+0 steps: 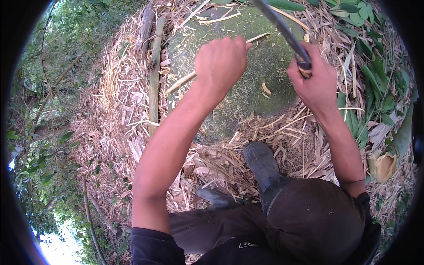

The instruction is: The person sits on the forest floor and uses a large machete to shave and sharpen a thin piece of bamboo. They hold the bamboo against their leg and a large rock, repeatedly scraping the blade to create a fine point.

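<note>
Mossy green boulder (247, 92) right in the middle, ringed by dry bamboo shavings (221, 163) and straw-coloured husks. Left hand (221, 62) curled into a fist around a thin pale bamboo stick (183, 81), fingers pressed together and wrapped over it, knuckles up. Stick lying slantwise across the top of the boulder, one end poking out past the fingers toward the upper right, other end running down-left off the edge of the stone. Right hand (314, 81) clamped round the handle of a long dark blade (282, 26), fingers closed tight, blade angling up and left toward the top of the picture. Blade tip out of frame, so can't tell how long it really is. Both hands over the boulder, near each other but not touching. A few small pale chips (266, 89) sitting on the stone between them. Thicker green bamboo pole (154, 75) lying on the litter just left of the boulder. Dark rubber boot (263, 165) planted in the shavings at the near side of the stone, second boot (216, 197) a bit lower left. Green leaves (375, 75) scattered off to the right.
</note>
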Demonstrator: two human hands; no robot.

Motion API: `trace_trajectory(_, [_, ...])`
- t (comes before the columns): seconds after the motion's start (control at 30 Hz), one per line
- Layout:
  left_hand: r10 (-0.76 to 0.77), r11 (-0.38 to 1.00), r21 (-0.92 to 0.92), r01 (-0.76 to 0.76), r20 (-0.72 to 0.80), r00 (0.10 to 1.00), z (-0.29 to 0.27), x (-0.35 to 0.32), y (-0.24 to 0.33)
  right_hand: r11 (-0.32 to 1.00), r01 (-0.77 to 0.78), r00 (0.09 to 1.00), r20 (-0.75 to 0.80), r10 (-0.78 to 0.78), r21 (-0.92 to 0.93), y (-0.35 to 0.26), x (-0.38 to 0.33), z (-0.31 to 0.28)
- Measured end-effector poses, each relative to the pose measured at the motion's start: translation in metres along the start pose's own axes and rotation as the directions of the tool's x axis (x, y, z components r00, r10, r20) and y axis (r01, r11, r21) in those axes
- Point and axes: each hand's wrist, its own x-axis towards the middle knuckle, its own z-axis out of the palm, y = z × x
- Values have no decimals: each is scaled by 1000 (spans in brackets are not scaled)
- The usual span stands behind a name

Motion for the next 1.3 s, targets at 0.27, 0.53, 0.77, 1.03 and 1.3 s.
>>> trace_trajectory(0.27, [24,999,-30,-26,-75,997,10,3,-2,994,-68,985,154,81,-89,-5,4,-6])
trace_trajectory(0.53, [-22,999,-41,20,-55,998,9,1,11,945,-58,935,315,164,-321,15,19,10])
trace_trajectory(0.77, [-54,997,-63,53,-18,998,14,1,8,982,-168,961,206,183,-91,-7,25,-8])
trace_trajectory(1.03, [-75,992,-96,77,28,997,11,5,13,964,-37,952,283,114,-265,20,23,11])
trace_trajectory(1.3, [-86,993,-75,86,6,996,12,-1,10,999,35,996,78,-34,-15,-10,24,-3])
